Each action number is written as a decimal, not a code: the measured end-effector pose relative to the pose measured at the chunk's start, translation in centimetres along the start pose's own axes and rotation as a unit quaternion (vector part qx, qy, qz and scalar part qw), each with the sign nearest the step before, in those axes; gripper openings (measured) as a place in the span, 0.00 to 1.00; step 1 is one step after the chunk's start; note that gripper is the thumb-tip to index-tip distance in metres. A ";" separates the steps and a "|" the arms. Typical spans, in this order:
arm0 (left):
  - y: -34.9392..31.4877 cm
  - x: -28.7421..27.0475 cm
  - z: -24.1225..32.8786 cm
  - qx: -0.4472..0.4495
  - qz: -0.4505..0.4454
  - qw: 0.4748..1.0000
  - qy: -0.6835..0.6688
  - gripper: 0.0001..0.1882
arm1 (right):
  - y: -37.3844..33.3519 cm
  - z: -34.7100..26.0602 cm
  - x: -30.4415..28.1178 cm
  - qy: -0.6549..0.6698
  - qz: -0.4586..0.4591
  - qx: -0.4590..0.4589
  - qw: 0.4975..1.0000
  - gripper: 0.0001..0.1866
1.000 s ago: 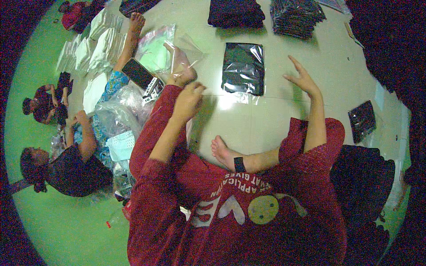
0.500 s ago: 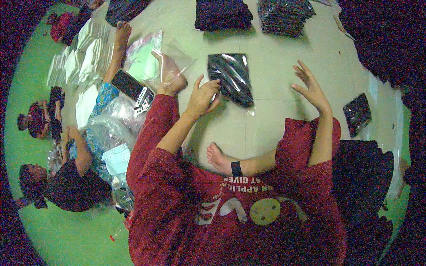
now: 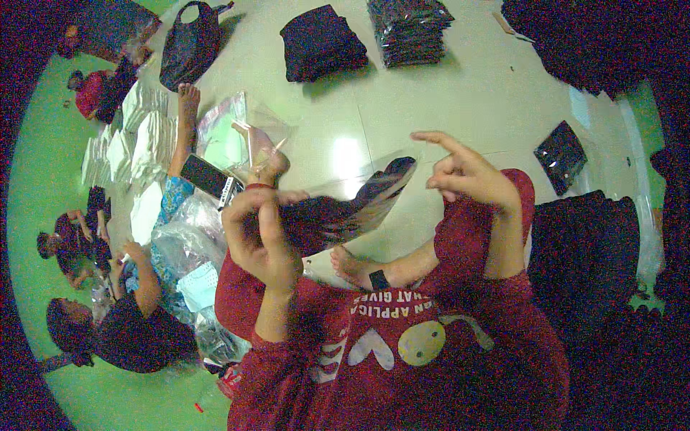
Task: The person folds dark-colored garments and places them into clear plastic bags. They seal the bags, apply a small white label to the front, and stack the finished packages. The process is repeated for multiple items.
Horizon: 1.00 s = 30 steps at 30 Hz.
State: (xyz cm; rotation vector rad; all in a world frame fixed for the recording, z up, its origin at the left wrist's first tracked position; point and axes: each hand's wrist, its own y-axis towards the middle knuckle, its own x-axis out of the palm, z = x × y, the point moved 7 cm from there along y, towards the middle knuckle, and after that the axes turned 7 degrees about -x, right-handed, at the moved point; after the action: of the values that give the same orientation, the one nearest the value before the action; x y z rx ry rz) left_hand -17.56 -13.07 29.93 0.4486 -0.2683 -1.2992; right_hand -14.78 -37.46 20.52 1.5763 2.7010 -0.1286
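Observation:
A black folded garment in a clear plastic bag is lifted in front of my body, tilted, with its right end higher. My left hand grips its left end, thumb in front. My right hand is just beyond the raised right end, apart from it. Its index finger points out, the other fingers are loosely bent, and nothing shows in them. Motion blurs the bag's lower edge.
A stack of black cloth and a stack of bagged black garments stand ahead. Another bagged garment lies right, beyond black cloth. Left are a phone, loose plastic bags, white stacks and seated people.
My left hand has picked the bagged garment up off the floor and brought it closer and leftward. My right hand has moved inward and lower. The whole view has shifted.

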 end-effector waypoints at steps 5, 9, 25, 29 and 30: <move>-0.9 0.5 0.9 0.051 -0.019 0.998 0.008 0.05 | 0.6 -0.2 0.8 -0.055 0.017 -0.001 0.998 0.21; -0.7 0.5 0.2 0.057 -0.025 0.997 -0.045 0.05 | 0.4 -1.4 1.0 -0.039 0.025 -0.040 0.998 0.18; 0.6 -0.3 -5.9 -0.106 0.033 0.982 -0.151 0.06 | 2.9 -0.6 1.1 -0.044 0.068 -0.056 0.995 0.08; 3.0 -1.1 -9.5 -0.103 0.074 0.992 0.005 0.06 | 5.5 -0.1 -0.1 -0.147 0.107 -0.113 0.977 0.09; 4.4 -0.5 -11.4 -0.146 0.027 0.988 -0.041 0.07 | 6.3 0.4 -0.6 -0.167 0.116 -0.119 0.972 0.09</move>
State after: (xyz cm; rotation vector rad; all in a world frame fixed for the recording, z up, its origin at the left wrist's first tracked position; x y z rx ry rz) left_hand -8.95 -9.79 21.91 0.1379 -0.1540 -1.2809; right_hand -9.01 -34.89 19.75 1.6155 2.1751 -0.0576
